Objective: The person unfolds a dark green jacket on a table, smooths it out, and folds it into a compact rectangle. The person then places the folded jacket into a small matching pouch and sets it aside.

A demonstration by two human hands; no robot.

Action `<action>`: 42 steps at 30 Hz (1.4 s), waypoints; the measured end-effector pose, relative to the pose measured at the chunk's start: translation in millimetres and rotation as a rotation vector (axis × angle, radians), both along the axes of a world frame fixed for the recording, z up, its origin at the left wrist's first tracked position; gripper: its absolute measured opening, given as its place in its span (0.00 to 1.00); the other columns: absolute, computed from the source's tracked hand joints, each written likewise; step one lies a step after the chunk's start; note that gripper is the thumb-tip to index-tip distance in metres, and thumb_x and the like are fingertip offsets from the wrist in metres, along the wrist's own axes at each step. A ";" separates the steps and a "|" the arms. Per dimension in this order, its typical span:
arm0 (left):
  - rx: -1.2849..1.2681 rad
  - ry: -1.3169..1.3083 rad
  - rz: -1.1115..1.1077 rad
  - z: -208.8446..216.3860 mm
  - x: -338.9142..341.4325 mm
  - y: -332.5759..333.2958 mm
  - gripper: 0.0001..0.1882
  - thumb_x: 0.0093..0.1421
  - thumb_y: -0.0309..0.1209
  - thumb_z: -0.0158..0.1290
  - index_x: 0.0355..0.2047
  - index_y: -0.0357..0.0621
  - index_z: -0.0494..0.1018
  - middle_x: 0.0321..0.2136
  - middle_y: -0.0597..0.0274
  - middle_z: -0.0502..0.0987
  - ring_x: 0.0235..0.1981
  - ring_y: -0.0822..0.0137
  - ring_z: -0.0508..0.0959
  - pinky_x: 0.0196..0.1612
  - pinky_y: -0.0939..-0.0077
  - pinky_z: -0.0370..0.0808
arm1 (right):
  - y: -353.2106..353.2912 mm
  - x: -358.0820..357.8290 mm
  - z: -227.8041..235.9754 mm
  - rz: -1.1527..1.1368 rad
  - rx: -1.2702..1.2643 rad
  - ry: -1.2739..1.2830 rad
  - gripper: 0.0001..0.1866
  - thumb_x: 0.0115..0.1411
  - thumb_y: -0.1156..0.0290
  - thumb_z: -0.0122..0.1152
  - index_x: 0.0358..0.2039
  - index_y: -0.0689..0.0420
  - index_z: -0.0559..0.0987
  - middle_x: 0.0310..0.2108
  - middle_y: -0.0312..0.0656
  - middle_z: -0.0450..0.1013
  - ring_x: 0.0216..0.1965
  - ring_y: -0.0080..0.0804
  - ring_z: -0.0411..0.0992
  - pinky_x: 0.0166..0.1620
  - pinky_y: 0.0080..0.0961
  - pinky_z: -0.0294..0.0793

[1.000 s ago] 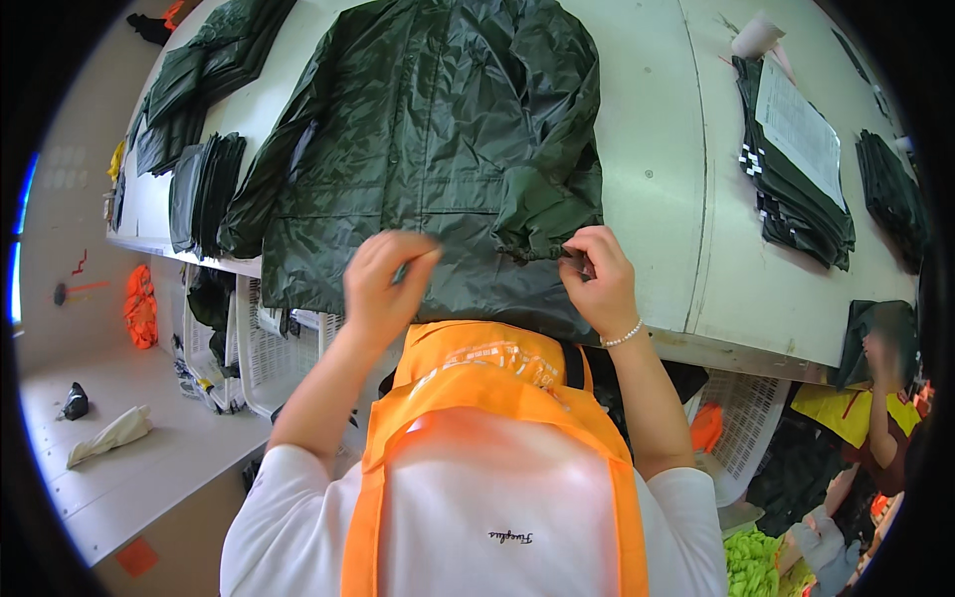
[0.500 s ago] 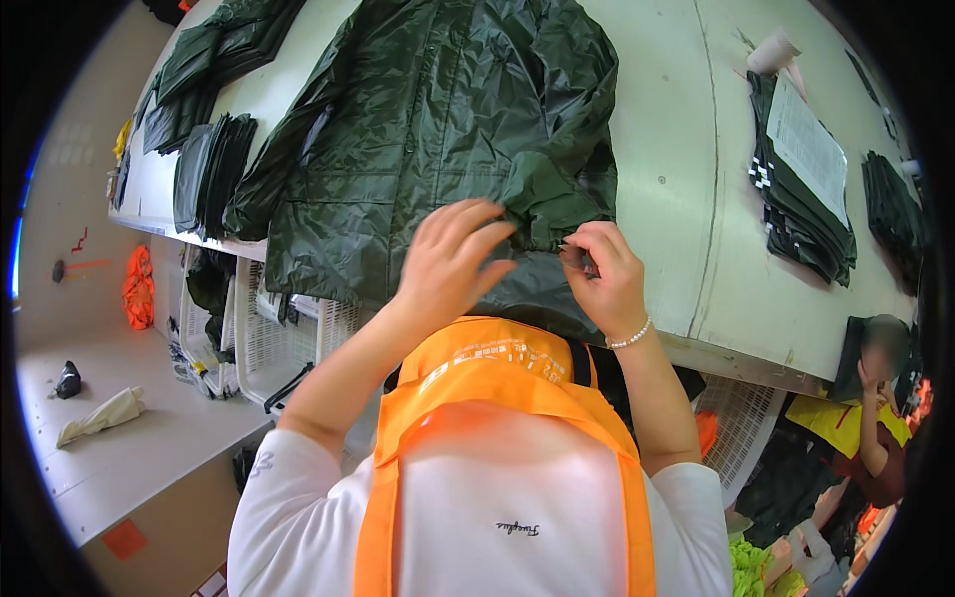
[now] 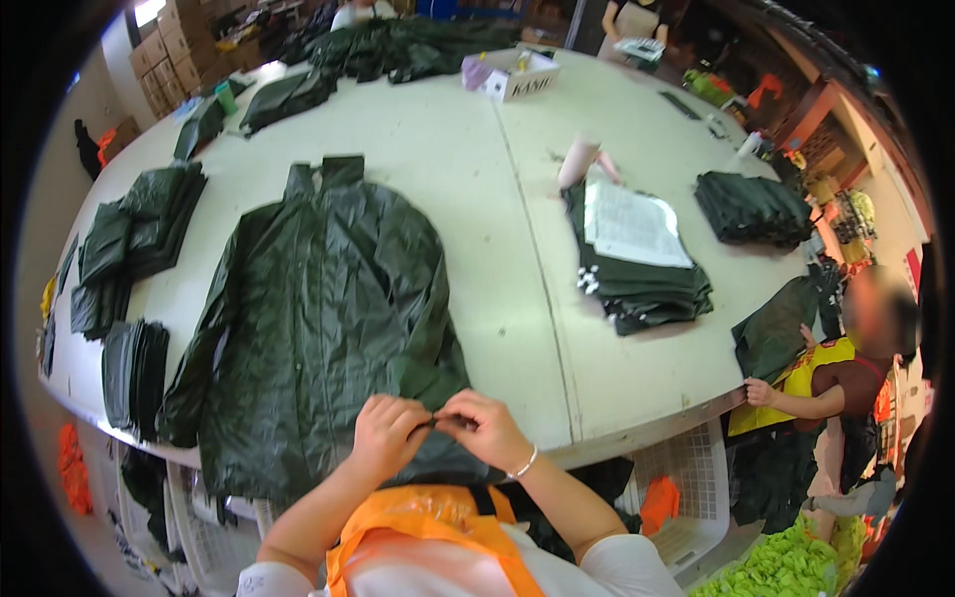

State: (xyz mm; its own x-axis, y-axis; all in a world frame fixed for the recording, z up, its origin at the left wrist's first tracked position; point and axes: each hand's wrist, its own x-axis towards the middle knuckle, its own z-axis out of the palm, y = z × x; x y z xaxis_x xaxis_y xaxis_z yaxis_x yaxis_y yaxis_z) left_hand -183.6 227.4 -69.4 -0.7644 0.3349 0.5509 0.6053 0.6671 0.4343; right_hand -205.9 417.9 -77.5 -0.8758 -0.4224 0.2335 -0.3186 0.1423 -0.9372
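Note:
A dark green, shiny rain jacket (image 3: 308, 298) lies spread on the white table with its collar away from me and its hem at the near edge. Its right-hand sleeve bends down toward the hem. At the end of that sleeve, my left hand (image 3: 391, 434) and my right hand (image 3: 487, 428) meet fingertip to fingertip. Both are closed in a pinch on a small dark piece of the sleeve cuff (image 3: 435, 422); the fingers hide most of it. A beaded bracelet circles my right wrist.
Folded dark green garments (image 3: 139, 224) lie stacked at the left, beside a second pile (image 3: 134, 373). Rightward stand a stack with a white sheet (image 3: 632, 229) and another bundle (image 3: 753, 207). A co-worker (image 3: 796, 388) handles green cloth at the right edge. White crates (image 3: 686, 497) sit beneath.
My view has lifted to take in more of the table. My left hand, blurred with fingers apart before, has moved to the cuff and closed beside my right hand.

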 end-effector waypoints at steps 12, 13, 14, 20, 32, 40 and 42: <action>0.024 -0.072 0.053 -5.0 7.0 0.1 0.13 0.39 0.27 0.62 0.26 0.49 0.72 0.27 0.69 0.77 0.29 0.65 0.76 0.34 0.70 0.67 | -6.0 9.4 -1.4 -0.012 0.179 0.199 0.12 0.48 0.88 0.53 0.32 0.59 0.69 0.29 0.40 0.67 0.24 0.32 0.69 0.28 0.23 0.70; 0.035 -0.069 0.050 -4.0 7.5 1.1 0.13 0.38 0.25 0.62 0.26 0.48 0.72 0.27 0.68 0.77 0.28 0.65 0.75 0.34 0.70 0.66 | -6.8 10.6 -4.1 -0.014 0.157 0.170 0.12 0.48 0.88 0.53 0.33 0.59 0.69 0.29 0.40 0.67 0.25 0.33 0.69 0.28 0.23 0.70; 0.046 -0.066 0.046 -2.7 7.6 3.4 0.13 0.37 0.24 0.62 0.26 0.47 0.72 0.27 0.67 0.77 0.27 0.64 0.75 0.33 0.70 0.66 | -7.0 11.9 -6.5 -0.017 0.134 0.142 0.12 0.49 0.88 0.52 0.33 0.59 0.68 0.30 0.40 0.66 0.25 0.33 0.68 0.29 0.23 0.70; 0.068 -0.068 0.050 -2.4 9.1 8.4 0.13 0.37 0.22 0.60 0.26 0.46 0.71 0.27 0.67 0.77 0.27 0.64 0.75 0.32 0.70 0.64 | -9.0 15.8 -13.9 -0.062 0.034 0.063 0.11 0.51 0.87 0.51 0.34 0.60 0.67 0.29 0.41 0.64 0.26 0.31 0.66 0.29 0.21 0.67; 0.076 -0.112 0.118 -5.8 10.6 -1.0 0.13 0.39 0.24 0.61 0.26 0.47 0.70 0.26 0.69 0.76 0.28 0.65 0.74 0.32 0.69 0.64 | 7.3 6.3 -15.3 -0.087 0.007 -0.199 0.09 0.61 0.69 0.57 0.36 0.60 0.70 0.27 0.33 0.67 0.25 0.17 0.61 0.30 0.15 0.65; 0.061 -0.111 0.107 -8.5 9.6 -1.8 0.13 0.39 0.25 0.61 0.26 0.47 0.71 0.27 0.69 0.76 0.29 0.65 0.75 0.32 0.70 0.64 | 4.8 11.1 -29.2 -0.028 -0.113 -0.219 0.13 0.62 0.70 0.55 0.43 0.61 0.66 0.33 0.38 0.67 0.32 0.21 0.66 0.38 0.19 0.69; 0.054 -0.101 0.107 -7.6 8.1 -1.7 0.13 0.39 0.25 0.62 0.26 0.47 0.71 0.27 0.69 0.76 0.29 0.65 0.75 0.32 0.70 0.63 | 6.1 11.1 -27.1 -0.012 -0.115 -0.249 0.13 0.62 0.71 0.55 0.43 0.61 0.66 0.34 0.38 0.67 0.33 0.21 0.67 0.39 0.19 0.70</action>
